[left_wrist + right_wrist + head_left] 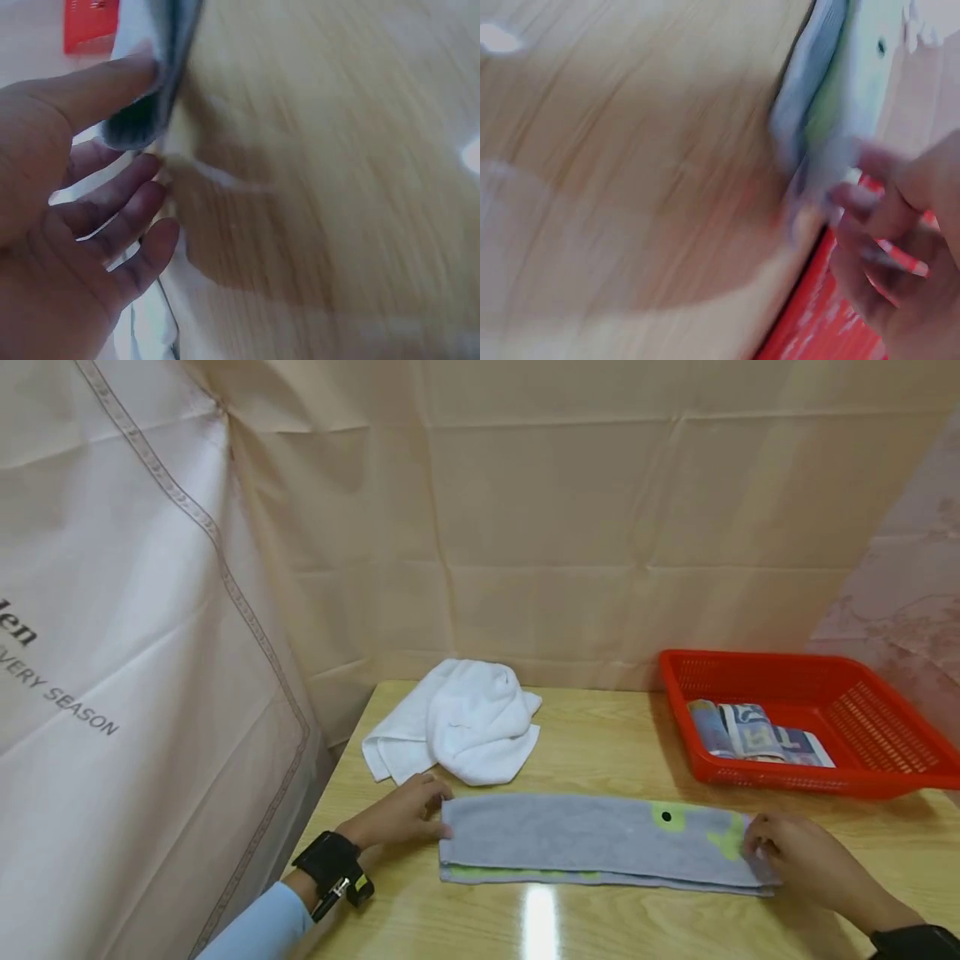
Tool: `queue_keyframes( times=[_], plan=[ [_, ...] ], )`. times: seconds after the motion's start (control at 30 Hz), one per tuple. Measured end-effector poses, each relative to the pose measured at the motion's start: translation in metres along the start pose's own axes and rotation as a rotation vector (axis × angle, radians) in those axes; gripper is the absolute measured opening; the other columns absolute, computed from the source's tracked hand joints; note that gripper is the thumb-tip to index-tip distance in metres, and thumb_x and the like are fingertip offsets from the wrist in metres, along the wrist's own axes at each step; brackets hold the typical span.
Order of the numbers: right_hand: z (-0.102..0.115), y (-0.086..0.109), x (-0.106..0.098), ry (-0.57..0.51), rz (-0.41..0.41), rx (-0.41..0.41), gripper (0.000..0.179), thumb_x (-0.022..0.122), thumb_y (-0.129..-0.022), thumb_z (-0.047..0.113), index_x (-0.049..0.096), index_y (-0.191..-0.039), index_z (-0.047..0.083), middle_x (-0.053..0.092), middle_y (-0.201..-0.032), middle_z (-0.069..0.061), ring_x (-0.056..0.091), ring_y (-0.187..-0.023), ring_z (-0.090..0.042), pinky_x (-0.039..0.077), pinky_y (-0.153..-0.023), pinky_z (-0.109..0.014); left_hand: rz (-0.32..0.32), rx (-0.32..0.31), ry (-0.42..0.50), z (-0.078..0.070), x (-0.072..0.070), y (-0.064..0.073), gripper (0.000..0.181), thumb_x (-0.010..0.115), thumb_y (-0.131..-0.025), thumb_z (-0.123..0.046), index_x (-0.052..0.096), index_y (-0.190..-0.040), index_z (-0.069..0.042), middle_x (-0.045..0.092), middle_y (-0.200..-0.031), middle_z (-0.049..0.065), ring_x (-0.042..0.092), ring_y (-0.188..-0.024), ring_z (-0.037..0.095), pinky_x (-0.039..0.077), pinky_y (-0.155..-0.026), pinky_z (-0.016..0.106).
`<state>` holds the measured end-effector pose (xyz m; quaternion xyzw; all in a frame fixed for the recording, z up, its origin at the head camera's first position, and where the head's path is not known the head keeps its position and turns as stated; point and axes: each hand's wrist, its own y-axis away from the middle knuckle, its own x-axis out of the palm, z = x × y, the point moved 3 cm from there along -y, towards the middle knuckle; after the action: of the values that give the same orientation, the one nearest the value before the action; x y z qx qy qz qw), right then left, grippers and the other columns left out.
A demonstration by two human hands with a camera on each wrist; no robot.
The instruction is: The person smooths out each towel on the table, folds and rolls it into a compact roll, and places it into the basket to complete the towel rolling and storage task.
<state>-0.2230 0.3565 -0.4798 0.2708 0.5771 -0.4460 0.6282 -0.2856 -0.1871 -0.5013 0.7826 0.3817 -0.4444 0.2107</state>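
Grey, folded, stretched across the near counter [622,927] as a long towel [555,835]; was pinched at left end by the left grip [405,814], at right by the right grip [810,862]! Looked light, soft, floppy; seemed best held by both ends, layers together.

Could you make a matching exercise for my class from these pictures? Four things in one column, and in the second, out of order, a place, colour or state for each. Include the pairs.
Things
1. grey towel
2. basket
3. right hand
4. white towel

Descriptions
A. at the grey towel's right end in the head view
B. loosely heaped
C. folded in a long strip
D. red, with holes in its walls

Pairs: 1-C, 2-D, 3-A, 4-B
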Motion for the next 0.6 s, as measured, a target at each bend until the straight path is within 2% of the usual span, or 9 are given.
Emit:
queue_keyframes(
  times=[0.1,0.17,0.23,0.33,0.4,0.43,0.5,0.6],
  plan=[
    [0.041,-0.024,0.006,0.0,-0.054,0.06,0.023,0.08,-0.082,0.001,0.072,-0.085,0.023,0.061,-0.082,0.015,0.055,-0.074,-0.005,0.05,-0.064,-0.033,0.016,-0.006,0.118,-0.006,-0.002,-0.001,0.039,0.076,-0.096,-0.032,0.058,-0.122,-0.01,0.059,-0.092,-0.004,0.055,-0.082,0.01,0.048,-0.074,0.028],
    [0.082,-0.044,0.015,-0.097,-0.066,0.076,0.014,0.08,-0.086,0.011,0.072,-0.093,0.02,0.061,-0.081,0.015,0.055,-0.072,-0.003,0.049,-0.063,-0.03,0.013,-0.003,0.211,-0.015,-0.005,-0.003,0.034,0.07,-0.1,-0.025,0.055,-0.126,-0.01,0.06,-0.09,-0.002,0.054,-0.077,0.01,0.047,-0.07,0.027],
    [0.126,-0.065,0.027,-0.294,-0.037,0.076,0.014,0.078,-0.092,0.023,0.071,-0.101,0.016,0.061,-0.082,0.013,0.056,-0.072,-0.002,0.048,-0.062,-0.027,-0.001,0.009,0.322,-0.028,-0.007,-0.008,0.03,0.066,-0.103,-0.023,0.058,-0.128,-0.01,0.061,-0.088,0.002,0.054,-0.073,0.011,0.048,-0.068,0.029],
    [0.19,-0.094,0.045,-0.638,0.088,0.119,0.04,0.073,-0.096,0.042,0.065,-0.119,0.01,0.064,-0.091,0.007,0.06,-0.077,-0.007,0.05,-0.065,-0.028,-0.02,0.015,0.56,-0.052,-0.009,-0.018,0.028,0.065,-0.104,-0.024,0.067,-0.125,-0.007,0.065,-0.092,0.006,0.06,-0.075,0.014,0.055,-0.072,0.038],
    [0.222,-0.111,0.052,-0.791,0.14,0.134,0.052,0.071,-0.096,0.047,0.06,-0.128,0.007,0.067,-0.098,0.001,0.064,-0.083,-0.012,0.052,-0.068,-0.031,-0.014,0.034,0.716,-0.066,-0.009,-0.025,0.029,0.064,-0.104,-0.026,0.07,-0.123,-0.006,0.069,-0.093,0.009,0.066,-0.076,0.018,0.057,-0.076,0.049],
    [0.234,-0.117,0.052,-0.813,0.135,0.132,0.052,0.071,-0.097,0.045,0.058,-0.13,0.007,0.068,-0.102,-0.001,0.065,-0.086,-0.014,0.053,-0.07,-0.032,-0.006,0.047,0.78,-0.073,-0.008,-0.028,0.03,0.064,-0.104,-0.026,0.07,-0.125,-0.005,0.07,-0.094,0.011,0.068,-0.077,0.021,0.057,-0.078,0.055],
    [0.249,-0.128,0.048,-0.811,0.094,0.108,0.041,0.07,-0.099,0.034,0.061,-0.127,0.005,0.069,-0.101,-0.004,0.066,-0.084,-0.016,0.053,-0.066,-0.032,0.003,0.078,0.837,-0.081,-0.008,-0.032,0.033,0.066,-0.103,-0.026,0.067,-0.13,-0.006,0.07,-0.098,0.012,0.069,-0.082,0.022,0.055,-0.081,0.059],
    [0.256,-0.137,0.034,-0.822,0.023,0.116,0.023,0.067,-0.101,0.02,0.067,-0.117,0.003,0.071,-0.095,-0.006,0.067,-0.078,-0.016,0.052,-0.062,-0.03,-0.014,0.114,0.749,-0.083,-0.01,-0.035,0.049,0.073,-0.096,-0.035,0.063,-0.137,-0.012,0.063,-0.11,0.007,0.061,-0.09,0.02,0.054,-0.084,0.049]
  ],
)
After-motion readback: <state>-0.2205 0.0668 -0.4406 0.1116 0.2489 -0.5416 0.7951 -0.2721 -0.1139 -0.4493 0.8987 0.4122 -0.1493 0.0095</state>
